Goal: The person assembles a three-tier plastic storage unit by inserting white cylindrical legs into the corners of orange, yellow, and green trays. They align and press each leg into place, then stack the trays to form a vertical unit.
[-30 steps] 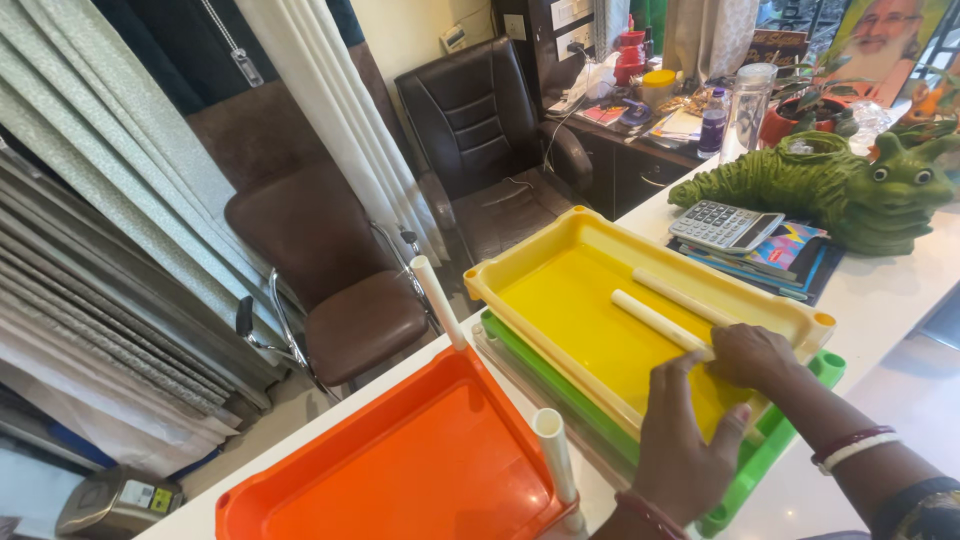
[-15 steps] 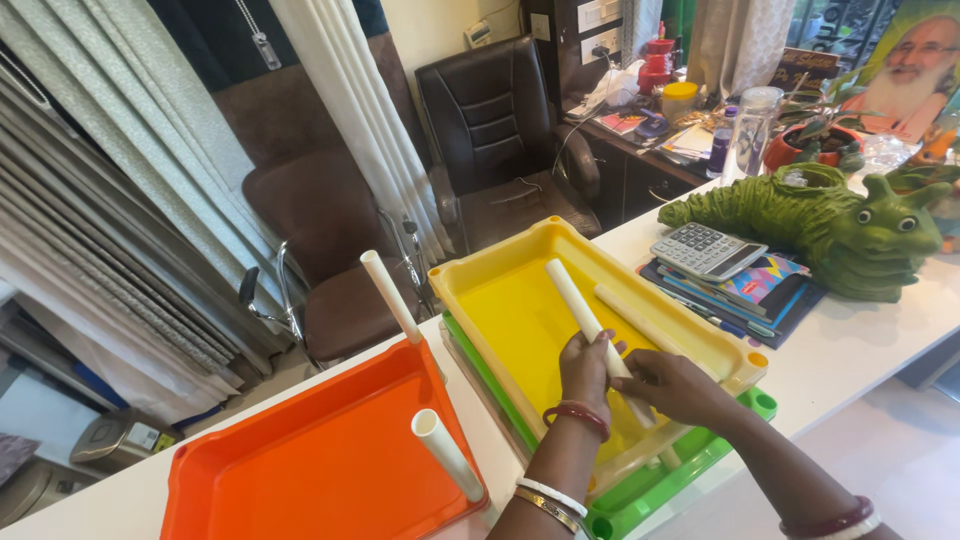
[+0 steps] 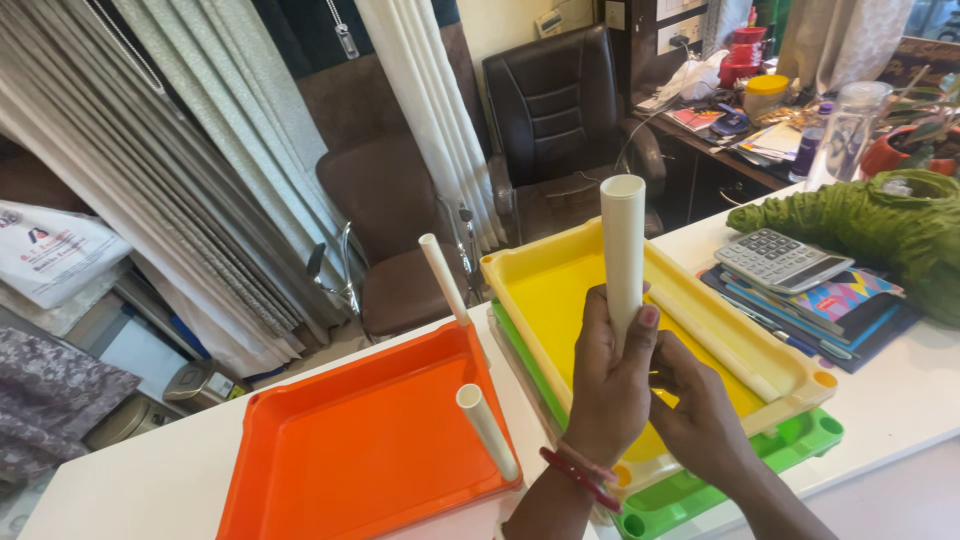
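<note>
While I watch, my left hand has its fingers wrapped around a white plastic pipe, held upright over the yellow plastic tray. My right hand curls at its bottom end; whether it grips, I cannot tell. Left of the yellow tray, two more white pipes lean on the orange tray. One thin pipe lies in the yellow tray, so I think the sorting is partly done.
</note>
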